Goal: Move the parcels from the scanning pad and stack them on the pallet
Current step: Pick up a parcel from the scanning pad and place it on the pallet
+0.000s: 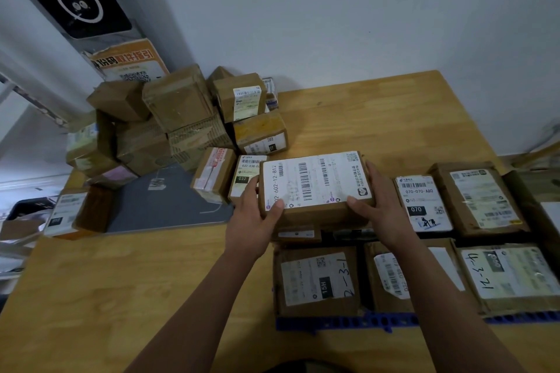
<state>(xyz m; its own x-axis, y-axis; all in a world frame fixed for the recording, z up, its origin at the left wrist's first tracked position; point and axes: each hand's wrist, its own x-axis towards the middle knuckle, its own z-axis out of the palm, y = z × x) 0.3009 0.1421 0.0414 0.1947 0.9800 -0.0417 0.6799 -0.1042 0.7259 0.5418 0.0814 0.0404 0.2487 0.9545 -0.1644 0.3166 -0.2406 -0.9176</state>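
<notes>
Nearest, along the table edge: the blue pallet (348,321), carrying a front row of 3. From the left, the 2-3-1 parcel (316,278), hand-marked so and tagged "15H". Then the middle parcel (391,277), half hidden under the right forearm. Then the 4-3-21 parcel (509,277).

Just behind, clasped between left hand (257,216) and right hand (380,203), thumbs hooked over the near top edge: the held parcel (315,185). Label up, reading "02-602-12-812". Over the pallet's back row; resting or hovering, cannot tell.

Judged best: keep level, lower straight, square the edges to the boxes beneath, release only once seated. Mind the 070 parcel (422,203), "070-070-A80", just to the right.

Just left, the 032 parcel (246,179), "032-038-E…". Farther left, the grey scanning pad (169,206). Beyond, a heap of brown parcels (169,118), labels too small to read. Farthest, an orange sign (130,63) reading "取件指引".
</notes>
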